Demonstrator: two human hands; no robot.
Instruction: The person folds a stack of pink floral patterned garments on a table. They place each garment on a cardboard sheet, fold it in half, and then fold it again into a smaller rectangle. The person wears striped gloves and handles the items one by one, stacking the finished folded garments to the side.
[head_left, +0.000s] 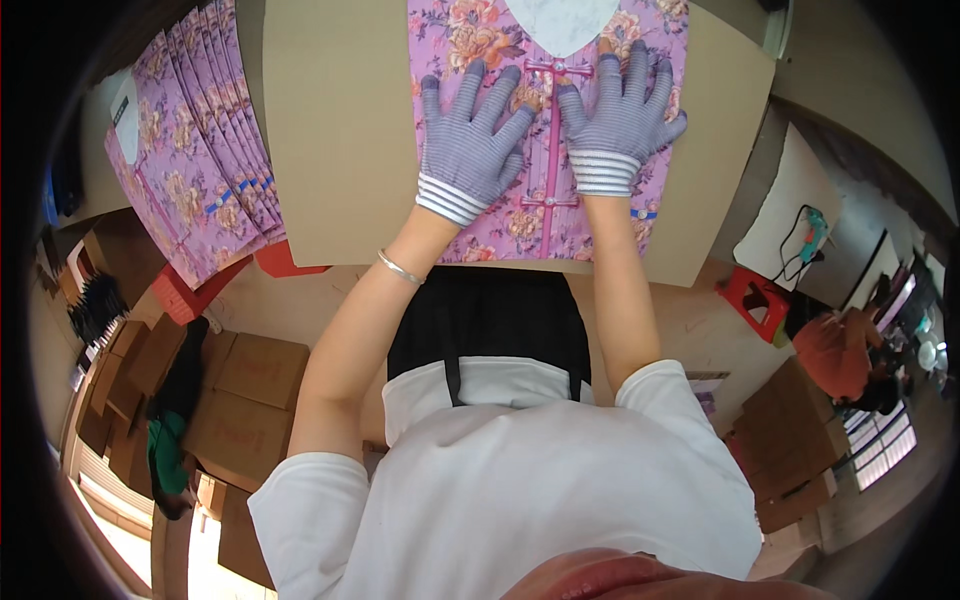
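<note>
In front of me lies a flat purple garment (540, 228) with a flower print, pink knotted fastenings down its middle and a white shape at the neck. Beneath it is a tan board (340, 130). My left hand (468, 145), in a grey-purple striped glove, rests with spread fingers on the garment's left half. On the right half my right hand (612, 118), gloved alike, also lies flat, its fingers stretched toward the neck. Nothing is gripped by either hand. A short blue strip (642, 213) shows near the garment's lower right edge.
Several matching garments (185, 150) overlap in a stack at the left. Red plastic stools (752, 305) stand low on both sides. A teal glue gun (814, 230) with a cord lies on a pale surface at right. Cardboard boxes (245, 400) and other people (835, 355) are behind.
</note>
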